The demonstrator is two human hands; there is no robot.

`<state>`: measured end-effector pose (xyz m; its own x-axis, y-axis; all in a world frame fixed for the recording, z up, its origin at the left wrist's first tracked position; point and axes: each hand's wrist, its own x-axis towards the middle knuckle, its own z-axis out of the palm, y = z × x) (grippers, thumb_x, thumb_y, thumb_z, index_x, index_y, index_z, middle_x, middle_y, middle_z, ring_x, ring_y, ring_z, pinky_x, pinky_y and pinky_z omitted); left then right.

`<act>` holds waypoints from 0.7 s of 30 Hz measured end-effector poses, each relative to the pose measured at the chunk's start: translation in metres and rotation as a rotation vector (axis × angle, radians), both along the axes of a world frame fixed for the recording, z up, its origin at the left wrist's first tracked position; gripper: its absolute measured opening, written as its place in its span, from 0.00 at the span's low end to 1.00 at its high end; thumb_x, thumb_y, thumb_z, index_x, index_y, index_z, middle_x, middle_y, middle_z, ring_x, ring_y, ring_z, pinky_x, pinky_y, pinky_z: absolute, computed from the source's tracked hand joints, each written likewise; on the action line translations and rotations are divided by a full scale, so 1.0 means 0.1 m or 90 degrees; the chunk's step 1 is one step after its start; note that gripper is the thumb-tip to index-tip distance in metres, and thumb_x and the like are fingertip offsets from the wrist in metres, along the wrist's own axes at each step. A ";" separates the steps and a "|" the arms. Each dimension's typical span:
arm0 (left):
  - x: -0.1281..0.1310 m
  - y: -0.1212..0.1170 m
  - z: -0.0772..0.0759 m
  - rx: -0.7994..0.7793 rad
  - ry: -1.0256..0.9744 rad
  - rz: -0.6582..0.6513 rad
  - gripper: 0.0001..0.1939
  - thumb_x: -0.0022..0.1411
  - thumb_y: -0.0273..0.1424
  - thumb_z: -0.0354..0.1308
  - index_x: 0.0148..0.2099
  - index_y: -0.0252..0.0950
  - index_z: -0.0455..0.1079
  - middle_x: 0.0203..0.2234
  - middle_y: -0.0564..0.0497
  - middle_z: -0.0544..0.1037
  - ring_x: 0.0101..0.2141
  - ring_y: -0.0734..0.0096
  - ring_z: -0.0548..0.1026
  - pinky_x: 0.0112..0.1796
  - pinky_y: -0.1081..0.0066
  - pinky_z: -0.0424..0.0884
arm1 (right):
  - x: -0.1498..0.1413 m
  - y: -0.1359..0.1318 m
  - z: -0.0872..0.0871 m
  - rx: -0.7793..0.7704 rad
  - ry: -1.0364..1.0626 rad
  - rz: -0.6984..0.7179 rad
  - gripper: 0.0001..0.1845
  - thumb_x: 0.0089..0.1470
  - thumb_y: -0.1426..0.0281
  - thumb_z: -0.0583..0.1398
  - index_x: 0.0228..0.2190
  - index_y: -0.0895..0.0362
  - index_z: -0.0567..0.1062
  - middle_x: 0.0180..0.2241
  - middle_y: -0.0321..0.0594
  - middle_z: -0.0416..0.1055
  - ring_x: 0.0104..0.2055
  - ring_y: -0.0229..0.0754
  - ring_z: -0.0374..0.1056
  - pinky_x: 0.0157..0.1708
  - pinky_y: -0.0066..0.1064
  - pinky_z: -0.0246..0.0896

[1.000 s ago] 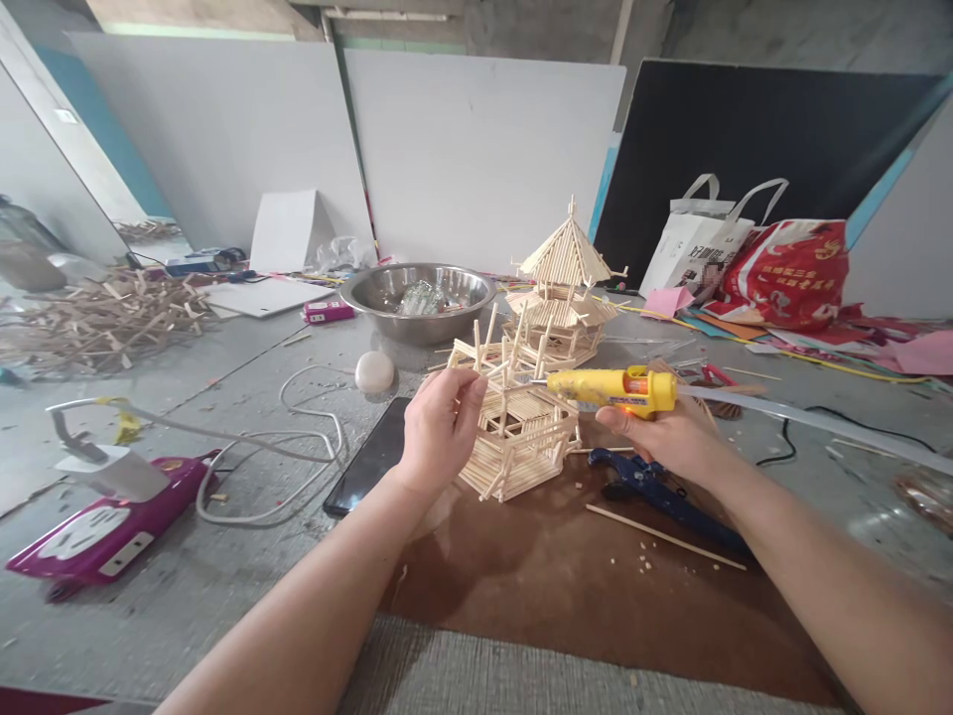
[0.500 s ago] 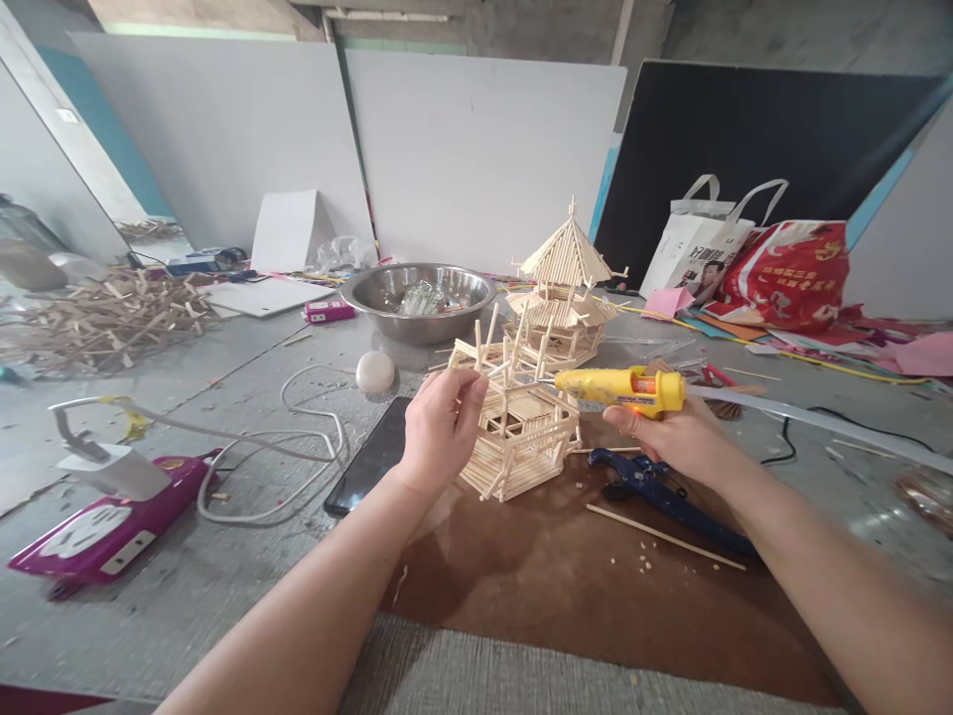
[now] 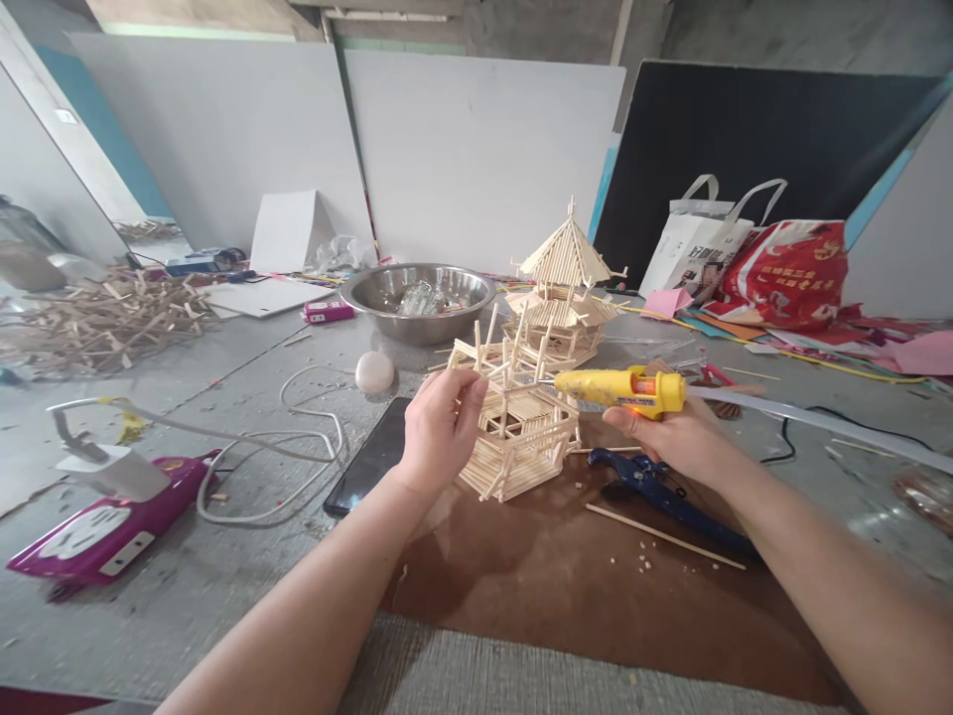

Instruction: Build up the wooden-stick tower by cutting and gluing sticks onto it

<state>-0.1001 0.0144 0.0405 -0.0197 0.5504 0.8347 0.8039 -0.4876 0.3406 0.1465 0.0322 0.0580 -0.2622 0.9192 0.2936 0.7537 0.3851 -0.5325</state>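
Near the far-left part of the brown mat (image 3: 536,596) sits the open stick frame (image 3: 525,473). The yellow glue gun (image 3: 617,388) has just drawn back slightly rightward, so its nozzle now points at the upright sticks from a little further off. The right hand (image 3: 674,434) wraps its handle, palm inward; the left hand (image 3: 441,425) arches beside the frame, its grip narrow, seemingly pinching a stick there.

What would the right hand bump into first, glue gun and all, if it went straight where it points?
Probably the near stick model: the glue gun in the right hand points its nozzle towards the model's upper sticks. Depth is unclear, so I can't tell whether they already touch.
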 end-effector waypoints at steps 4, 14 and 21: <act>0.00 0.00 0.00 -0.007 -0.002 -0.002 0.06 0.58 0.30 0.49 0.30 0.36 0.63 0.22 0.54 0.70 0.25 0.75 0.67 0.27 0.75 0.64 | 0.02 0.01 -0.01 -0.005 -0.005 0.002 0.24 0.45 0.49 0.53 0.33 0.54 0.73 0.12 0.33 0.64 0.19 0.41 0.64 0.19 0.29 0.57; 0.00 0.00 0.00 -0.007 0.000 -0.003 0.06 0.58 0.30 0.49 0.30 0.36 0.63 0.22 0.54 0.70 0.25 0.75 0.67 0.27 0.74 0.63 | 0.03 0.02 -0.03 0.010 0.016 0.016 0.21 0.46 0.51 0.54 0.34 0.53 0.72 0.12 0.32 0.64 0.21 0.42 0.65 0.19 0.30 0.57; 0.00 0.00 0.01 -0.005 -0.003 -0.006 0.05 0.58 0.30 0.49 0.30 0.36 0.63 0.22 0.54 0.71 0.25 0.75 0.67 0.26 0.75 0.63 | 0.07 0.01 -0.02 0.001 -0.011 -0.001 0.19 0.45 0.51 0.55 0.25 0.55 0.72 0.09 0.31 0.61 0.16 0.40 0.63 0.16 0.28 0.54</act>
<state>-0.0996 0.0142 0.0414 -0.0180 0.5570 0.8303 0.7979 -0.4924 0.3476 0.1531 0.0331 0.0556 -0.2664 0.9191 0.2902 0.7630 0.3851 -0.5192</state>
